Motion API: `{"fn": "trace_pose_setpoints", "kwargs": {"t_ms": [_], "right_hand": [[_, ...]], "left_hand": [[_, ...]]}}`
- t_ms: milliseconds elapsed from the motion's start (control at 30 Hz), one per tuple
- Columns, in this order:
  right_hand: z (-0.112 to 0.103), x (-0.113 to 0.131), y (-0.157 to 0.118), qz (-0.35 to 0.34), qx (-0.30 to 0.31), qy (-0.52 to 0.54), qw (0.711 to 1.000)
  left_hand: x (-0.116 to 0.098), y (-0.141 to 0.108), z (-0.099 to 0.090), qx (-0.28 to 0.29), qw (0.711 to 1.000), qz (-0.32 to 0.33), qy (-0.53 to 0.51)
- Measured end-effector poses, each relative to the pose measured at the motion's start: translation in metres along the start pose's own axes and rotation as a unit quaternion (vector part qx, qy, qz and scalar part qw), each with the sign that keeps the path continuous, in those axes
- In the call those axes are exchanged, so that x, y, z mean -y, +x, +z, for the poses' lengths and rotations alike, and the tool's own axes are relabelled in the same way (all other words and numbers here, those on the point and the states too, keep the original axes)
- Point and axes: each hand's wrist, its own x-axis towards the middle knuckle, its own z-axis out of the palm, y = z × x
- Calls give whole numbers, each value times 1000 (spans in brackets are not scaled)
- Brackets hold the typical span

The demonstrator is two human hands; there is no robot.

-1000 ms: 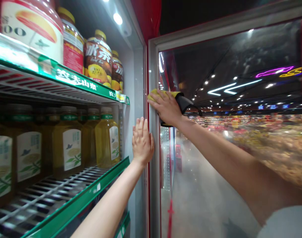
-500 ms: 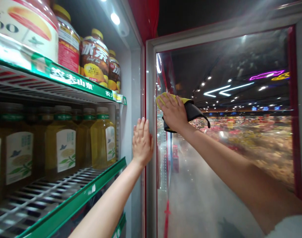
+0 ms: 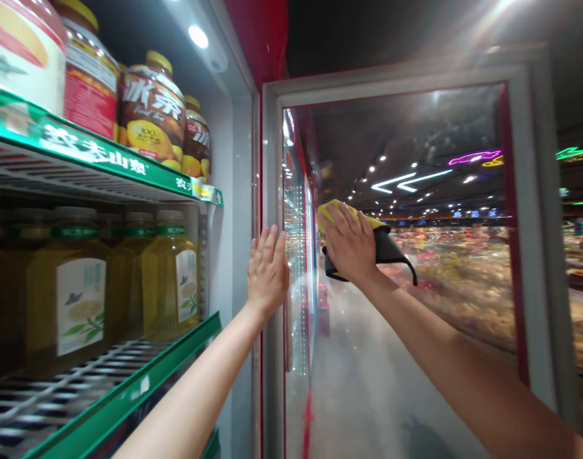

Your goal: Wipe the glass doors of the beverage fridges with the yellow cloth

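A cooler's glass door stands swung out in front of me, with a grey frame round the pane. My left hand lies flat on the hinge side of that frame, fingers stretched out and holding nothing. Higher on the glass, my right hand presses a cleaning cloth against the pane. One face of the cloth is yellow, the other dark grey, and a loose corner hangs off to the right. Part of it is hidden under my palm and fingers.
Left of me the cooler's wire shelf bears bottles of yellow drink. Above, brown iced tea bottles stand behind a green shelf strip. Through the glass show an aisle floor and blurred store displays.
My right hand has slid the cloth to the right and slightly down across the glass. The view has turned right, showing the door's far edge. My left hand stays on the frame.
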Motion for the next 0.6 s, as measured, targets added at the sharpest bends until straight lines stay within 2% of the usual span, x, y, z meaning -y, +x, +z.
{"fn": "trace_pose_setpoints", "kwargs": {"t_ms": [67,133,233,300,367,467,533,600], "right_hand": [[0,7,-23,21,-1,-12,1000],[2,16,-37,-19,18,-13,1000],[3,12,-29,-74,39,-8,996],[-2,-5,-13,-44,27,-14,999],[-9,-25,-7,17,6,-29,999],[-16,-40,-25,97,-28,-62,993],[-16,-37,-43,106,-35,-80,990],[-15,-34,-50,76,-23,-88,993]], "left_hand": [[-1,-1,1,3,1000,15,1],[-4,2,3,3,1000,29,6],[-13,14,12,0,999,49,5],[-23,23,20,-1,999,53,-5],[-31,30,27,0,998,59,-15],[-39,34,33,-3,997,75,-18],[-43,37,35,-6,996,82,-23],[-50,44,38,-6,995,87,-37]]}}
